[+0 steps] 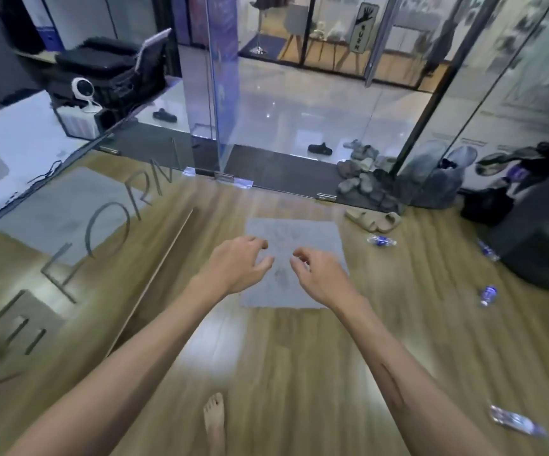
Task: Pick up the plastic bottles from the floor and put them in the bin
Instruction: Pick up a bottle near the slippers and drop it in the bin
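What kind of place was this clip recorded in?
Probably the entrance of an office or studio. A glass door opens onto a tiled corridor, a pile of sandals sits at the threshold, and lettering runs across a glass partition. Plastic bottles lie on the wooden floor.

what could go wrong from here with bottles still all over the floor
1. The nearest bottle lies low at the right, close to the bare foot; it could be stepped on or kicked.
2. One bottle sits against the dark bin and may be overlooked.
3. Both hands are empty; bending near the glass door risks a bump.
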